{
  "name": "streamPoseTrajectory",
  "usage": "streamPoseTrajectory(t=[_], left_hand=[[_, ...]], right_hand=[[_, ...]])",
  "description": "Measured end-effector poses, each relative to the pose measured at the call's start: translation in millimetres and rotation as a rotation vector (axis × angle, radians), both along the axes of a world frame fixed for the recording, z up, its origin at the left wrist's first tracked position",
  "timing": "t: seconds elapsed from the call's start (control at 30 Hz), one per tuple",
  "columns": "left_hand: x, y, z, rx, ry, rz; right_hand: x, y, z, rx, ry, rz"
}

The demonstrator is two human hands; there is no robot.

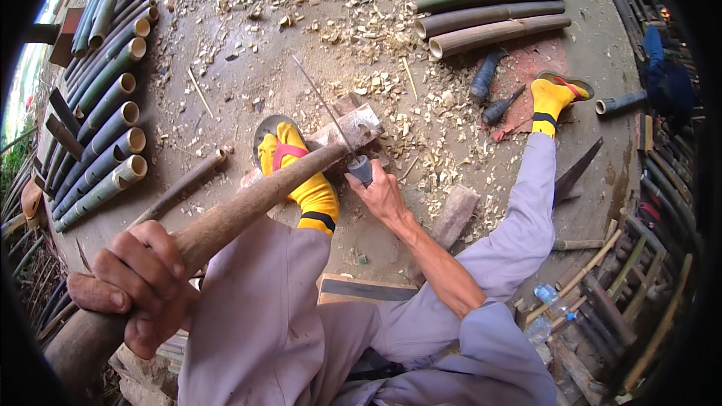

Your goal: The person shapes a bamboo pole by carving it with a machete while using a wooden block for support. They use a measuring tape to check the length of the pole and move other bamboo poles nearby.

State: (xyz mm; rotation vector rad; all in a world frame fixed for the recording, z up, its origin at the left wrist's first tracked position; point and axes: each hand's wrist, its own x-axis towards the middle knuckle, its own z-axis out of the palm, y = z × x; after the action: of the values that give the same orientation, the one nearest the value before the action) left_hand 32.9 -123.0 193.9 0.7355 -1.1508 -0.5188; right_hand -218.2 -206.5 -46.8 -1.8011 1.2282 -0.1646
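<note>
My left hand [139, 286] is wrapped round a long brown pole [248, 214], thick at its near end and narrower toward the far end. It slants from the lower left to a wooden block [359, 126] on the ground. My right hand [382, 194] grips the dark handle [361, 171] of a tool with a long, thin blade [320, 96], seen almost edge-on. The blade crosses at the pole's far tip; whether it touches cannot be made out. My left foot [289, 158], in a yellow sock and sandal, stands beside the block, under the pole.
Cut bamboo lengths [113, 131] lie in a row at left, with more bamboo [496, 15] at far right. Wood chips [301, 0] litter the ground. Two dark tools [492, 94], a saw-like blade [577, 169], a wood chunk [456, 214] and plastic bottles [545, 293] lie rightward.
</note>
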Motion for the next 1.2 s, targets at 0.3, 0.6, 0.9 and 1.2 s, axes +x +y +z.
streamPoseTrajectory(t=[0.3,0.6,0.9,1.2], left_hand=[[-5,1,5,0.068,0.034,0.077],[-11,-3,3,0.102,0.248,0.311],[-19,-8,6,0.158,0.329,0.569],[-16,-10,8,0.174,0.303,0.574]], right_hand=[[2,6,5,0.043,-0.095,-0.072],[3,12,2,-0.002,-0.139,-0.148],[11,16,9,-0.049,-0.147,-0.146],[12,14,18,0.049,-0.108,-0.172]])
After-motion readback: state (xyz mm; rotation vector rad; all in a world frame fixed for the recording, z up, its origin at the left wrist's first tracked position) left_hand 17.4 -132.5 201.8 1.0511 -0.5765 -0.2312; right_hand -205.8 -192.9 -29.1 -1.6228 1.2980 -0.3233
